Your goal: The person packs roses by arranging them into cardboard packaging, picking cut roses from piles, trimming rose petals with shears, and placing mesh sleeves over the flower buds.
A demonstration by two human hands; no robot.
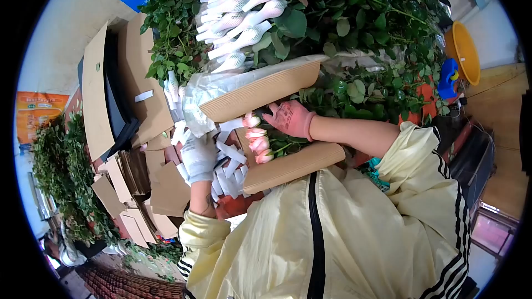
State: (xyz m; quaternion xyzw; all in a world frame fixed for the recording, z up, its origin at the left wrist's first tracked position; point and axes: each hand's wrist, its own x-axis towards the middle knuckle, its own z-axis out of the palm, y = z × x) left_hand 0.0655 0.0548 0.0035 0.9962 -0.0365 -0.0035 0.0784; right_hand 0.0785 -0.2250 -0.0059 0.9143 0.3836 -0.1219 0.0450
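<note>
Pink roses: petal bruising the main hazard

Position: the roses lie in a short column between an upper cardboard flap and a lower cardboard flap, heads to the left, stems to the right.

Right hand, pink glove: just beside the top bloom, fingers slightly bent. Cannot tell whether the fingertips close on anything. Risk: pressure on the heads instead of the stems would crease petals; a sideways knock could push the column out of line.

Left hand, pale glove: by the white strips and the clear film. Fingertips obscured; open or closed, cannot tell. Risk: loose film may snag on the glove and drag across the blooms. Strips lie at odd angles near the heads, so one could get trapped between petals and board.

Flaps: both curved. If either were pressed inward, its edge might mark the outer petals.

Farther out: white mesh-sleeved blooms beside dense foliage. Leafy stems crowd the upper flap; a caught leaf could shift it.
</note>
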